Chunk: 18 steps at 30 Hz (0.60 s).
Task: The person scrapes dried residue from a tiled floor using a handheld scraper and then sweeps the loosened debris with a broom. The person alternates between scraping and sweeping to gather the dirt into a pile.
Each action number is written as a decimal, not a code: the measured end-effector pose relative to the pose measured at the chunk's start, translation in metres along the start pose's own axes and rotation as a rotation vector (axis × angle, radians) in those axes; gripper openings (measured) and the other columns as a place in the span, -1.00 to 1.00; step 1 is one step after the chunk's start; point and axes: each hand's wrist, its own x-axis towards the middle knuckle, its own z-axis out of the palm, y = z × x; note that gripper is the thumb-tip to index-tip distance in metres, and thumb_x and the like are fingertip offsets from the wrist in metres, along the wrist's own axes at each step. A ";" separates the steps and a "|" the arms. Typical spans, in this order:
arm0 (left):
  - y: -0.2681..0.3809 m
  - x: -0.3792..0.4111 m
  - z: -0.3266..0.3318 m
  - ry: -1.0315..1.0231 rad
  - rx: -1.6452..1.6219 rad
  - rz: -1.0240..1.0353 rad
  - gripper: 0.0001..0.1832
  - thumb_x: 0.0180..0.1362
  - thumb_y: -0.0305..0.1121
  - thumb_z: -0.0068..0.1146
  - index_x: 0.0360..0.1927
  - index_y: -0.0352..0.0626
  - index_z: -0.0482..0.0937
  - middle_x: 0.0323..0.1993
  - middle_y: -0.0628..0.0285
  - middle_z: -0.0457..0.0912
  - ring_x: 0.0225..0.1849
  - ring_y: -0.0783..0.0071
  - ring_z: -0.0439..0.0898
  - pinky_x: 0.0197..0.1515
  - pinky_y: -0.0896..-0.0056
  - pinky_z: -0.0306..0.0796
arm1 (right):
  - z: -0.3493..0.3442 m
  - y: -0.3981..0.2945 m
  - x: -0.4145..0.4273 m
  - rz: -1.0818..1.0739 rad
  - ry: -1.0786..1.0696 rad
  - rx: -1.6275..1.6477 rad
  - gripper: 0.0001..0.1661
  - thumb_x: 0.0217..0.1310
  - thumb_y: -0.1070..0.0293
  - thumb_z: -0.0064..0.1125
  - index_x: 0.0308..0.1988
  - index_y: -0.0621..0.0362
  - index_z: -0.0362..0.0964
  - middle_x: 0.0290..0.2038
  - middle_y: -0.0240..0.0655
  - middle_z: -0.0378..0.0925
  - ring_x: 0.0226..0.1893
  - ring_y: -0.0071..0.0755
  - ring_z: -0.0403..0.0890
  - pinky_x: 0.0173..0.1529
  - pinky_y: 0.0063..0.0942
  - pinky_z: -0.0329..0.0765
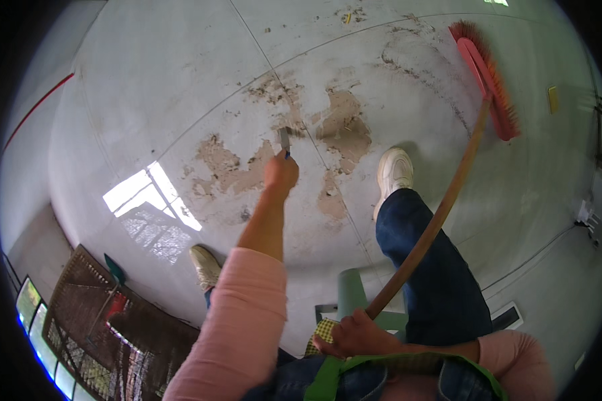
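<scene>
My left hand (281, 173) reaches forward to the floor, shut on the handle of a scraper (284, 138). The scraper's metal blade rests at the dirty floor joint, between two brown patches of dried residue (345, 128). Close to my waist, my right hand (358, 335) is closed around the wooden handle of a broom (439, 215). That handle slants up and to the right, past my right leg. At its far end the pink-red broom head (486, 85) lies on the floor, with its bristles facing right.
Below me stands a green plastic stool (351, 295). A brown woven chair (80, 311) is at lower left. My shoes (395, 170) are apart on the grey tiles. A yellow object (553, 99) lies right of the broom. A cable (529, 258) crosses the floor at right.
</scene>
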 end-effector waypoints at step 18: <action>-0.017 0.015 -0.016 0.089 0.361 0.215 -0.63 0.01 -0.25 -0.30 -0.10 -0.11 0.34 -0.29 -0.13 0.45 -0.21 -0.04 0.40 -0.17 0.12 0.27 | 0.010 0.007 0.001 0.033 0.125 0.074 -0.76 -0.05 0.32 -0.05 -0.25 -0.02 0.32 -0.71 -0.35 0.35 -0.63 -0.34 0.43 -0.54 -0.28 0.23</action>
